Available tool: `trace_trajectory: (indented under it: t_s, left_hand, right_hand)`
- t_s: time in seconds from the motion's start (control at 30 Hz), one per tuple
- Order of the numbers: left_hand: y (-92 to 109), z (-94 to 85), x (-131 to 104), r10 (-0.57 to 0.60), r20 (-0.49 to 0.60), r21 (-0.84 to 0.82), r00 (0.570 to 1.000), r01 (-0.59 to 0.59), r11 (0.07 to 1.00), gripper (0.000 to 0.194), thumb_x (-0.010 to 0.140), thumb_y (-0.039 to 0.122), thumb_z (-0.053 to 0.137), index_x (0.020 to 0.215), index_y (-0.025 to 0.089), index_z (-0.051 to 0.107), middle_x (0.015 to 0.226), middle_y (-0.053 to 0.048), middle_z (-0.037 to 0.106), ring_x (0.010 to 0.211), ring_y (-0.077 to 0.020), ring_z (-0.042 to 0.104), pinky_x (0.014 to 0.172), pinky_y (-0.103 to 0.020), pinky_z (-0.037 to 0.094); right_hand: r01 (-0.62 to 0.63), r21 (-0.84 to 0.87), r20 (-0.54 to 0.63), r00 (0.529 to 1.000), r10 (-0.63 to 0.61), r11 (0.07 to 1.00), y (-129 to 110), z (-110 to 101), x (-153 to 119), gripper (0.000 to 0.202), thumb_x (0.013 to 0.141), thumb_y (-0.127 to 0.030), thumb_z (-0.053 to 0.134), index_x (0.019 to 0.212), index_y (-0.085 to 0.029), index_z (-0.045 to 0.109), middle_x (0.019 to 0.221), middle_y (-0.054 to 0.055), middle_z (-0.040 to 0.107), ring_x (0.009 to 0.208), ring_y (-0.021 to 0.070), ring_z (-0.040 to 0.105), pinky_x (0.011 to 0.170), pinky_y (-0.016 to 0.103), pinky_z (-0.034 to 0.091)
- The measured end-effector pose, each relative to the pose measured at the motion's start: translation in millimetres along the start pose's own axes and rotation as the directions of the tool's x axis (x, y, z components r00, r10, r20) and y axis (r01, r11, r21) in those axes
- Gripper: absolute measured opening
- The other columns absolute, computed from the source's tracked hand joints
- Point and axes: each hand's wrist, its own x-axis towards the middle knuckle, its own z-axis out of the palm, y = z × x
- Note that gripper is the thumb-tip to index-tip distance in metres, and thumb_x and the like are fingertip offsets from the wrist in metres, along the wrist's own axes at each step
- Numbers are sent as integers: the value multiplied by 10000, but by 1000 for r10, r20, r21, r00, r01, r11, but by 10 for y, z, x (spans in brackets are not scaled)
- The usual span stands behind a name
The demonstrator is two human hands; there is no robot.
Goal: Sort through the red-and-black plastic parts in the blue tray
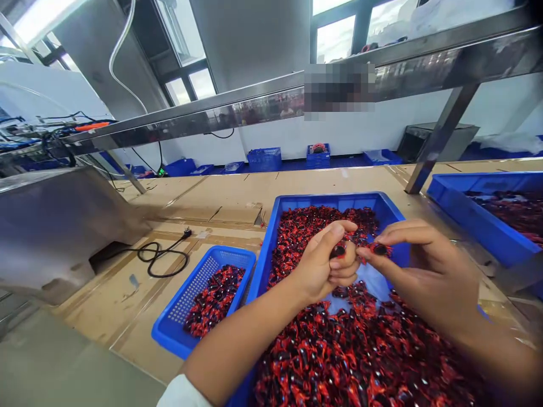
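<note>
Over a large blue tray [265,249] full of small red and black pieces [326,350], both hands are raised close together. My left hand [326,263] is closed around a red and black piece [338,250], its dark round end showing between thumb and fingers. Just to the right, my right hand [428,271] pinches another red and black piece [379,249] between thumb and index finger. The fingertips of the two hands nearly meet. A smaller blue basket [169,325] with more such pieces [216,297] stands left of the tray.
A black cable with a plug [163,260] lies on the cardboard-covered table [203,198], near a metal box [63,220] at left. Another blue tray [487,217] stands at right, behind a metal post [441,138]. A metal shelf beam [254,107] crosses above.
</note>
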Motion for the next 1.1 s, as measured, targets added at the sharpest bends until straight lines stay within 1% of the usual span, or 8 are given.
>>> trace_trajectory:
  t_s: [0.17, 0.27, 0.4, 0.63, 0.8, 0.9, 1.0, 1.1]
  left_hand:
    - [-51, 18, -6, 68, 36, 96, 997, -72, 993, 588, 928, 755, 836, 1121, 252, 600, 533, 139, 409, 427, -55, 190, 470, -206, 169]
    - [-93, -6, 28, 94, -9, 141, 996, -92, 986, 592, 932, 769, 818, 1110, 248, 600, 550, 135, 414, 437, -57, 218, 479, -201, 183]
    - [-158, -28, 80, 184, -211, 223, 960, -136, 965, 583, 925, 749, 833, 1065, 239, 587, 613, 132, 390, 475, -55, 246, 495, -194, 192]
    - [-239, 30, 50, 266, -312, 341, 912, -154, 927, 632, 950, 820, 771, 1071, 220, 616, 796, 50, 542, 600, -86, 387, 547, -211, 315]
    - [-245, -16, 41, 178, -246, 300, 953, -100, 949, 632, 1002, 793, 725, 1252, 230, 581, 734, 98, 436, 559, -90, 274, 534, -203, 238]
    - [-216, -75, 47, 314, -219, 482, 924, -177, 858, 549, 1077, 604, 735, 1429, 201, 611, 870, 40, 568, 647, -106, 412, 616, -223, 361]
    - [-153, -131, 32, 436, -128, 691, 891, -236, 683, 604, 1095, 468, 746, 1626, 223, 596, 1087, -38, 714, 801, -143, 587, 794, -270, 491]
    - [-87, -179, 11, 485, -7, 790, 875, -292, 539, 667, 1068, 403, 779, 1683, 219, 596, 1116, -73, 780, 1013, -228, 711, 1057, -367, 545]
  right_hand:
    - [83, 83, -47, 996, -79, 993, -83, 3, 58, 281, 923, -171, 936, 1094, -320, 771, 1012, 22, 763, 986, 238, 740, 887, 413, 606]
    - [-231, 315, 69, 973, 220, 921, -77, 1, 131, 168, 975, -267, 848, 1102, -297, 741, 995, 20, 751, 797, 197, 724, 688, 358, 606]
    - [-582, 458, 450, 803, 390, 671, -32, 6, 153, 155, 996, -391, 722, 1090, -268, 729, 751, -54, 564, 467, 104, 400, 422, 269, 346]
    - [-422, 108, 293, 879, 377, 900, -172, 237, 12, 283, 915, -478, 894, 1027, -260, 753, 793, -12, 691, 644, 154, 620, 551, 261, 516]
    - [-615, 346, 352, 785, 509, 709, -88, 182, 115, 371, 978, -609, 786, 907, -261, 678, 624, -66, 529, 448, 117, 421, 383, 246, 348]
    - [-698, 490, 434, 715, 549, 522, 41, 53, 245, 345, 964, -600, 690, 868, -272, 645, 716, -8, 584, 476, 144, 413, 309, 258, 250]
    - [-700, 484, 427, 713, 556, 525, 145, -4, 318, 278, 893, -537, 735, 905, -266, 675, 833, 41, 655, 515, 144, 380, 290, 258, 171]
    - [-704, 460, 425, 710, 562, 542, 162, 35, 262, 328, 964, -558, 760, 859, -272, 640, 651, -46, 504, 448, 107, 222, 307, 256, 134]
